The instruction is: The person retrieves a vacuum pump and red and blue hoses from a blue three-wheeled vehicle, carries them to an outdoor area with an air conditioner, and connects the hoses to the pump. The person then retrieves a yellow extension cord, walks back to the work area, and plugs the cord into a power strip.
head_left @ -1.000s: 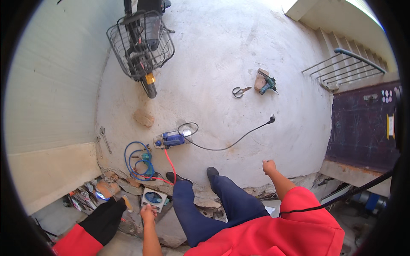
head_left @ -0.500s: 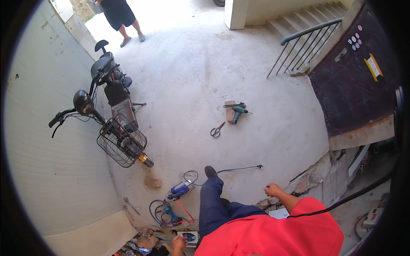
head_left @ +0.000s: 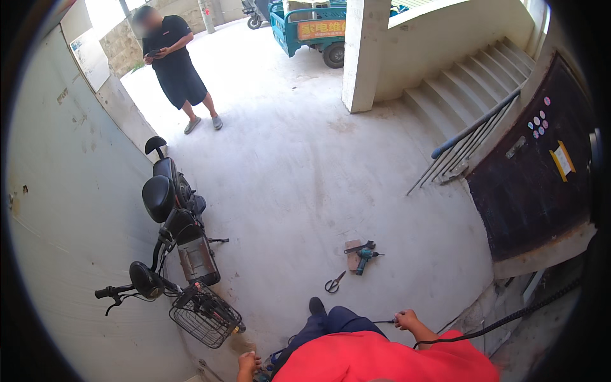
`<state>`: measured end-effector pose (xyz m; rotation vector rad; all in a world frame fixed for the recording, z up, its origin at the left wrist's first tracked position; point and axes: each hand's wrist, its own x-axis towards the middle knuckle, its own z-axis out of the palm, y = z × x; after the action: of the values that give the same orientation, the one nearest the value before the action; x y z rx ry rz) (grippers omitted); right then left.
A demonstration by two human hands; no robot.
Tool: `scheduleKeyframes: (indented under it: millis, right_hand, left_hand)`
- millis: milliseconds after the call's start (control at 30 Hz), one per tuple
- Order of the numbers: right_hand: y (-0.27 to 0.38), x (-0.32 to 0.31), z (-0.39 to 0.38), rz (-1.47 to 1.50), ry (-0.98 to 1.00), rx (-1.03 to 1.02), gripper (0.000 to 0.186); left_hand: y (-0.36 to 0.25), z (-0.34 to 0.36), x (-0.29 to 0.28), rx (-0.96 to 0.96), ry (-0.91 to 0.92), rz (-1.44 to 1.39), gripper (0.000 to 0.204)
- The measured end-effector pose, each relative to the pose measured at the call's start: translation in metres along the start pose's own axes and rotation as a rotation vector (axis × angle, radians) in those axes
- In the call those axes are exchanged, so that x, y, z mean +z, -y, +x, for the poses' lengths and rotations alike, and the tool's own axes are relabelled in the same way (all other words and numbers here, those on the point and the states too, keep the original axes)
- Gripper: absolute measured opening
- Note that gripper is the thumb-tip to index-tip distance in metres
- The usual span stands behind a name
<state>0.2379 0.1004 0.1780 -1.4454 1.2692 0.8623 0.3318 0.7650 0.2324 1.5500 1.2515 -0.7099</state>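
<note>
My right hand [head_left: 406,318] is out past my knee with its fingers curled on the end of a thin black cable [head_left: 382,321] that lies on the concrete. My left hand [head_left: 248,363] is low at the bottom edge, next to the bike's wire basket [head_left: 205,315]; its fingers look bent and what they hold is hidden. My red shirt and dark blue trouser leg fill the bottom middle. In front of my shoe lie black scissors [head_left: 334,282], a teal cordless drill [head_left: 365,258] and a small wooden board [head_left: 352,246].
An electric bike [head_left: 177,237] leans along the left wall. A person in dark clothes [head_left: 178,67] stands far off at the top left. A pillar [head_left: 363,51], stairs [head_left: 471,76] with a metal railing [head_left: 468,143], a dark door [head_left: 534,184] and a thick black cord [head_left: 503,320] are to the right.
The view has swung upward, so the yard, stairs and standing person now show. The tools by my left hand have slid out of sight. My right hand has reached the black cable's end.
</note>
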Motion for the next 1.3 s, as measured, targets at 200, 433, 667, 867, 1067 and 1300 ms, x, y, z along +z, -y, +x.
scheduleKeyframes:
  millis: [200, 433, 667, 867, 1067, 1300]
  right_hand:
    - [-0.019, 0.027, -0.026, 0.301, -0.206, -0.006, 0.027]
    - [0.025, 0.03, -0.023, -0.068, -0.018, 0.101, 0.029]
    - [0.169, -0.031, 0.047, -0.081, -0.088, 0.1, 0.028]
    - [0.288, -0.085, 0.105, 0.057, -0.269, -0.388, 0.028]
    - [0.314, -0.077, 0.107, 0.006, -0.244, -0.343, 0.028]
    - [0.241, -0.003, 0.054, 0.072, -0.06, -0.178, 0.033]
  left_hand:
    - [-0.088, 0.033, 0.018, 0.114, 0.089, 0.191, 0.027]
    - [-0.16, 0.07, 0.042, -0.026, 0.028, 0.219, 0.03]
    - [-0.193, 0.1, 0.071, -0.13, 0.119, 0.119, 0.034]
    - [-0.209, 0.106, 0.09, 0.019, 0.096, 0.064, 0.033]
    - [-0.258, 0.104, 0.099, -0.09, 0.312, 0.009, 0.034]
    - [-0.375, 0.119, 0.109, 0.167, -0.003, 0.439, 0.034]
